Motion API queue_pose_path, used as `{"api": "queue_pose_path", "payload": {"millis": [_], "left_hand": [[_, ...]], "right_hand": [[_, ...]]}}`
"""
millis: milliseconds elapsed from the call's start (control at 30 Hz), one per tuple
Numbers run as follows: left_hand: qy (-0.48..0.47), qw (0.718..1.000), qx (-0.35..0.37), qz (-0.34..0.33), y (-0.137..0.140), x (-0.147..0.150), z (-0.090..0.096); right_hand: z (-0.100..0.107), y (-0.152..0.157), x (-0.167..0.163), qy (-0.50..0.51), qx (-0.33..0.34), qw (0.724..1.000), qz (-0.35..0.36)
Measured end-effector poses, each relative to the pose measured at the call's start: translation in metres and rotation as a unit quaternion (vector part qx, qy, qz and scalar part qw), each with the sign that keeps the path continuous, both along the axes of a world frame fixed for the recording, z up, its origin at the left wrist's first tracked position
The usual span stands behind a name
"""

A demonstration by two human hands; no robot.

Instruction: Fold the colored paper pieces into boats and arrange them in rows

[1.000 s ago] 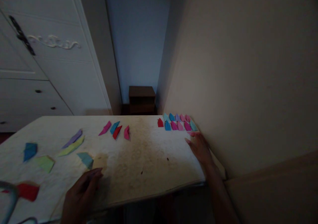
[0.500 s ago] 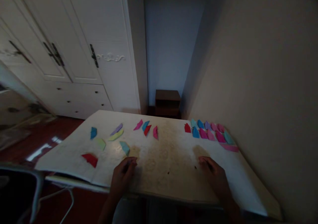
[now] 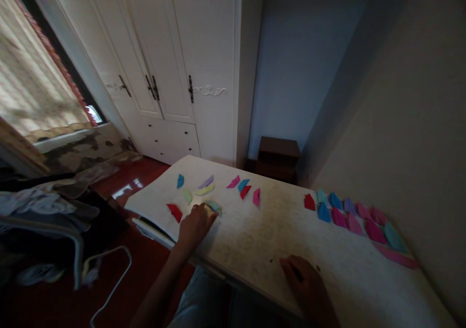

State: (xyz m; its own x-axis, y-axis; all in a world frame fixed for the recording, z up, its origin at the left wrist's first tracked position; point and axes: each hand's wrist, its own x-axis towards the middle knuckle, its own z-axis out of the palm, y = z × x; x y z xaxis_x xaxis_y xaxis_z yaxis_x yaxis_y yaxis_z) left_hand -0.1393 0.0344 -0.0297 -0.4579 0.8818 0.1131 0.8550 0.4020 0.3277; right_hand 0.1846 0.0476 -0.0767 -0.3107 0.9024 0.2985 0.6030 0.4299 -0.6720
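Observation:
My left hand [image 3: 199, 222] reaches over the white table, its thumb and fingers closed about the near side of a light teal folded paper boat [image 3: 214, 205], which it partly covers. Close by lie a red paper boat [image 3: 174, 212], a pale green one [image 3: 187, 196] and a yellow one [image 3: 205, 189]. My right hand [image 3: 300, 273] rests near the table's front edge, fingers loosely curled, with nothing visible in them. Farther back are a purple boat [image 3: 207, 181], a blue one [image 3: 180, 181] and a small group of pink, blue and red ones [image 3: 245, 191].
Several folded papers [image 3: 338, 217] stand in rows along the right side of the table [image 3: 240, 240], beside the wall. A white wardrobe [image 3: 211, 119] and a brown cabinet [image 3: 278, 147] stand beyond. At left is a chair [image 3: 74, 240] with clothes.
My left hand has moved forward and left to the light teal paper boat. The view has turned left, bringing in a curtained window. My right hand stays curled near the front edge.

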Motion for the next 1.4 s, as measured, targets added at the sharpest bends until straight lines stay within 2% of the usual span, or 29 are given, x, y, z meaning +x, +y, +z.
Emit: {"api": "queue_pose_path", "payload": {"millis": [67, 167, 333, 433, 567, 733, 833, 967, 1100, 1200, 1400], "left_hand": [[0.057, 0.996, -0.056, 0.027, 0.008, 0.003, 0.007], [0.067, 0.992, -0.104, 0.035, 0.019, 0.013, 0.016], [0.017, 0.994, -0.108, 0.027, 0.025, 0.017, 0.019], [-0.030, 0.998, -0.062, 0.004, 0.020, 0.007, 0.011], [-0.089, 0.995, 0.044, -0.023, 0.012, -0.011, -0.003], [-0.212, 0.963, 0.158, -0.040, 0.006, -0.018, -0.010], [-0.361, 0.914, 0.186, -0.023, 0.003, -0.011, -0.005], [-0.562, 0.798, 0.218, 0.004, -0.002, 0.004, 0.008], [-0.671, 0.702, 0.236, 0.020, -0.004, 0.018, 0.018], [-0.714, 0.657, 0.242, 0.020, -0.002, 0.028, 0.021], [-0.763, 0.599, 0.246, 0.009, 0.007, 0.056, 0.025]], "right_hand": [[0.001, 0.000, 0.002, 0.006, -0.004, 1.000, 0.009], [0.002, 0.000, 0.003, 0.011, -0.013, 1.000, 0.019], [0.003, -0.001, 0.003, 0.023, -0.026, 0.999, 0.019], [0.003, -0.001, 0.003, 0.024, -0.031, 0.999, 0.019], [0.005, -0.001, 0.004, 0.026, -0.037, 0.999, 0.025], [0.006, -0.001, 0.004, 0.036, -0.037, 0.998, 0.025], [0.005, -0.001, 0.005, 0.038, -0.044, 0.998, 0.025], [0.004, -0.002, 0.004, 0.040, -0.050, 0.998, 0.021], [0.006, -0.002, 0.004, 0.042, -0.049, 0.998, 0.025], [0.009, -0.003, 0.004, 0.038, -0.047, 0.998, 0.025], [0.013, -0.004, 0.002, 0.027, -0.038, 0.999, 0.021]]}}
